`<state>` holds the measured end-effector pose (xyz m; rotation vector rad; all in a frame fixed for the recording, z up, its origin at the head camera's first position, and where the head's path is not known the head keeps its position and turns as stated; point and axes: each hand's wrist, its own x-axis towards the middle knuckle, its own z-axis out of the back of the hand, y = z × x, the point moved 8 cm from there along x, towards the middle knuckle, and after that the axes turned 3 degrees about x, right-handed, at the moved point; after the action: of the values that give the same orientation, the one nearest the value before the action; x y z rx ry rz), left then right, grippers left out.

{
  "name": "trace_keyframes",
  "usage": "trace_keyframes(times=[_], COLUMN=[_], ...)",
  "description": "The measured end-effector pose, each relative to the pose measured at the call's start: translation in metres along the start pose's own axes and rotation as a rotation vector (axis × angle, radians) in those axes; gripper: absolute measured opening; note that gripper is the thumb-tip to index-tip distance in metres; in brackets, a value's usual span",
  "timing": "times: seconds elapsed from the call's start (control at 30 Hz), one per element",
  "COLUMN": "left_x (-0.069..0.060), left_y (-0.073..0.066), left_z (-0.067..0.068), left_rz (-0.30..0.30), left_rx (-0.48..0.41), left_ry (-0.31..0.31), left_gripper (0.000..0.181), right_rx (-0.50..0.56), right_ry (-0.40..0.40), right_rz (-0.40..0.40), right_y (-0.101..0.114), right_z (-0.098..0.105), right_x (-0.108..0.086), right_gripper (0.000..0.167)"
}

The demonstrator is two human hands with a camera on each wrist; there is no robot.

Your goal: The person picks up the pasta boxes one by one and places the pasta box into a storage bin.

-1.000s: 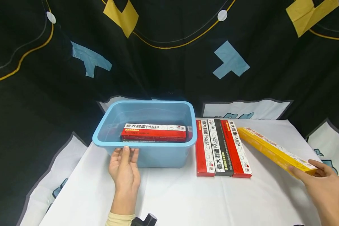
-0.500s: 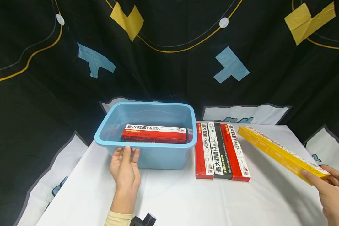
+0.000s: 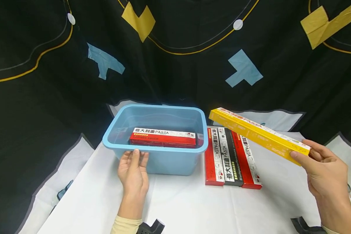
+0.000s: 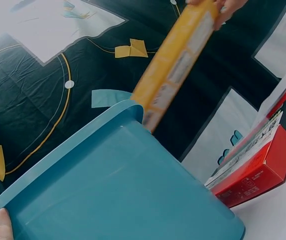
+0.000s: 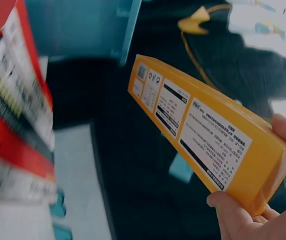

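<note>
My right hand (image 3: 324, 172) pinches the near end of a yellow pasta box (image 3: 257, 135), its thumb on one side and fingers on the other. The box is lifted, tilted, with its far end pointing toward the blue plastic bin (image 3: 175, 164). My left hand (image 3: 134, 175) holds the bin's front rim, palm up, with its fingers up against the underside. Inside the bin lies a red tomato-sauce pasta box (image 3: 162, 140); a dark box beneath it is mostly hidden. In the right wrist view the yellow box (image 5: 208, 135) shows its printed label side.
Right of the bin, a red pasta box (image 3: 213, 162), a black one (image 3: 232, 162) and another red one (image 3: 248, 169) lie side by side on the white tablecloth (image 3: 193, 208). A dark patterned curtain (image 3: 175, 78) hangs behind.
My right hand first drew the yellow box rightward and up off the table, then carried it left, over the row of boxes. My left hand has stayed at the bin's rim.
</note>
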<state>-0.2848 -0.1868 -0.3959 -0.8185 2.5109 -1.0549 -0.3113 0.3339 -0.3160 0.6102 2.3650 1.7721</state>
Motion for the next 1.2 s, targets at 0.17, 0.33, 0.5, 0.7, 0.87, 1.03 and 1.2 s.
trace_keyframes(times=[0.17,0.33,0.5,0.7,0.87,1.03,1.2], left_x=[0.001,0.002,0.003,0.003,0.001,0.001,0.000], left_y=[0.000,-0.002,-0.003,-0.002,0.000,0.001,0.001], left_z=[-0.004,-0.004,-0.002,0.001,0.002,0.001,0.001], left_rz=[-0.003,-0.006,-0.008,0.003,0.007,0.013,0.013], left_rx=[-0.002,-0.006,0.008,0.018,0.012,0.008,0.001], left_ry=[0.010,0.010,0.002,-0.008,-0.004,0.001,-0.006], left_gripper=[0.036,0.036,0.039,0.040,0.040,0.042,0.043], right_rx=[-0.018,-0.081,-0.222,-0.299,-0.345,-0.447,-0.543], right_ry=[0.195,0.385,0.497,0.642,0.710,0.759,0.804], right_rz=[0.067,0.093,0.092,0.063,0.025,0.006,0.022], right_y=[0.005,0.002,-0.010,-0.030,-0.049,-0.063,-0.070], right_z=[-0.053,-0.107,-0.157,-0.204,-0.231,-0.251,-0.267], right_x=[-0.001,-0.005,-0.008,-0.015,-0.019,-0.024,-0.031], right_gripper=[0.057,0.056,0.057,0.060,0.063,0.065,0.067])
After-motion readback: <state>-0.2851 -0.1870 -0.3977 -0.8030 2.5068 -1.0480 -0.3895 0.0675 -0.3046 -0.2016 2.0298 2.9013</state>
